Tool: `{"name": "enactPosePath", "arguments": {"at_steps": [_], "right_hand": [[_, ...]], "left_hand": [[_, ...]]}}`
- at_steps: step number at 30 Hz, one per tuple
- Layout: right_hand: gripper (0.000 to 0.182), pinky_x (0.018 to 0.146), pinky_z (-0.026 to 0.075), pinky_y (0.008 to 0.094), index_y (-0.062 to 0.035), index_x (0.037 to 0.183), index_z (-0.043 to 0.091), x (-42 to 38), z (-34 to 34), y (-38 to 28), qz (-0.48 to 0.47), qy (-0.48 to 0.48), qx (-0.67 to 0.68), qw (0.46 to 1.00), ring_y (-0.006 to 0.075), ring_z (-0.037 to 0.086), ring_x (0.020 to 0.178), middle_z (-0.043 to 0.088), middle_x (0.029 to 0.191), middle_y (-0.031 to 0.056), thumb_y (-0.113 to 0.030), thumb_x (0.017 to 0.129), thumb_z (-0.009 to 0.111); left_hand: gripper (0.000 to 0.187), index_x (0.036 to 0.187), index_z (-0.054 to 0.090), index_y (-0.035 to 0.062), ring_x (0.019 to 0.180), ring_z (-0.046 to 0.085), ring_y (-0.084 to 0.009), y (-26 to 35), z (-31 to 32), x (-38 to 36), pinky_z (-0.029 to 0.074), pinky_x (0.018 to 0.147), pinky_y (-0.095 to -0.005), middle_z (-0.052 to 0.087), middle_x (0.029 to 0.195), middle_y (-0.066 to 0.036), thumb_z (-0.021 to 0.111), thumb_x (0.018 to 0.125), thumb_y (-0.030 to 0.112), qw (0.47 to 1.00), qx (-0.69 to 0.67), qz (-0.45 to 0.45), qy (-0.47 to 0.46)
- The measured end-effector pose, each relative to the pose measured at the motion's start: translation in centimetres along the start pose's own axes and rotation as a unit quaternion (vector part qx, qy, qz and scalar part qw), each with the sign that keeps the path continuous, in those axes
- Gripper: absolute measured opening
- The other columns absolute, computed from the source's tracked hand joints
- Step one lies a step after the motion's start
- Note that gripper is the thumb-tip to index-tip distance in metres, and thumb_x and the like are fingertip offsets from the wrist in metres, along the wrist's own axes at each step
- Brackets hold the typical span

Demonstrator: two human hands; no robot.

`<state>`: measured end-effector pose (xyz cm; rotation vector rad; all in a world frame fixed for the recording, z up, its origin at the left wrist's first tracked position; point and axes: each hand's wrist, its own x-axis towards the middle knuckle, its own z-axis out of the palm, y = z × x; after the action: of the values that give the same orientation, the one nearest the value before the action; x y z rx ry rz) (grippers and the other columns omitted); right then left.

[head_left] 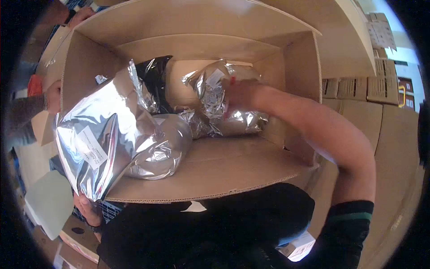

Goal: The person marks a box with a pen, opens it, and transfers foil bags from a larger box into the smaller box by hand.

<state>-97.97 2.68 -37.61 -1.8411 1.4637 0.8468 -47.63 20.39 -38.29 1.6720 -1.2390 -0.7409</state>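
Inside a cardboard box point(233, 166), right-hand fingers point(237, 96) clutch a foil pouch point(215, 89), its white label unreadable.

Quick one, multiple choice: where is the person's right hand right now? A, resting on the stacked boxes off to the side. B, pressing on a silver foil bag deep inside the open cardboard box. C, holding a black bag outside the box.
B: the right hand reaches into the cardboard box and lies against a crumpled silver foil bag near its back wall.
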Motion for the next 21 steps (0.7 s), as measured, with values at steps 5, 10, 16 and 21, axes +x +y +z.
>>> {"name": "enactPosePath", "arguments": {"at_steps": [5,10,16,21], "right_hand": [[0.035,0.07,0.051,0.0471,0.0007,0.107,0.045,3.3,2.1,1.3,-0.185,0.246,0.014,0.951,0.0411,0.064,0.084,0.062,0.089,0.0227,-0.017,0.083,0.064],[0.033,0.076,0.049,0.0389,-0.0005,0.107,0.053,-5.4,-5.7,3.9,-0.27,0.374,0.266,0.846,0.0256,0.061,0.093,0.061,0.091,0.0116,-0.005,0.075,0.062],[0.037,0.09,0.046,0.0369,0.0057,0.118,0.052,-21.9,-5.5,9.0,-0.183,0.621,0.412,0.64,0.0266,0.057,0.105,0.054,0.118,0.0171,-0.013,0.086,0.055],[0.046,0.091,0.036,0.0362,0.0064,0.115,0.05,-27.6,-3.0,12.9,-0.083,0.787,0.008,0.611,0.0267,0.045,0.105,0.042,0.117,0.0156,-0.028,0.086,0.058]], "left_hand": [[0.05,0.135,0.04,-0.0046,0.103,0.054,-0.0223,0.1,-5.5,2.4,0.043,0.089,-0.0323,0.056,0.115,-0.014,0.051,0.094,0.021,0.9,0.425,-0.065,-0.072],[0.044,0.123,0.05,-0.0056,0.103,0.059,-0.0268,7.3,-1.4,4.2,0.048,0.088,-0.0351,0.059,0.118,-0.02,0.062,0.086,0.017,0.903,0.367,0.209,0.077],[0.048,0.124,0.05,-0.0056,0.109,0.057,-0.0281,9.2,-6.7,5.5,0.046,0.094,-0.0371,0.056,0.123,-0.021,0.062,0.086,0.022,0.871,0.264,0.354,0.215],[0.05,0.128,0.046,-0.004,0.115,0.052,-0.0278,9.4,-8.3,4.1,0.043,0.098,-0.0379,0.052,0.128,-0.021,0.057,0.089,0.024,0.957,0.168,0.183,0.152]]}}
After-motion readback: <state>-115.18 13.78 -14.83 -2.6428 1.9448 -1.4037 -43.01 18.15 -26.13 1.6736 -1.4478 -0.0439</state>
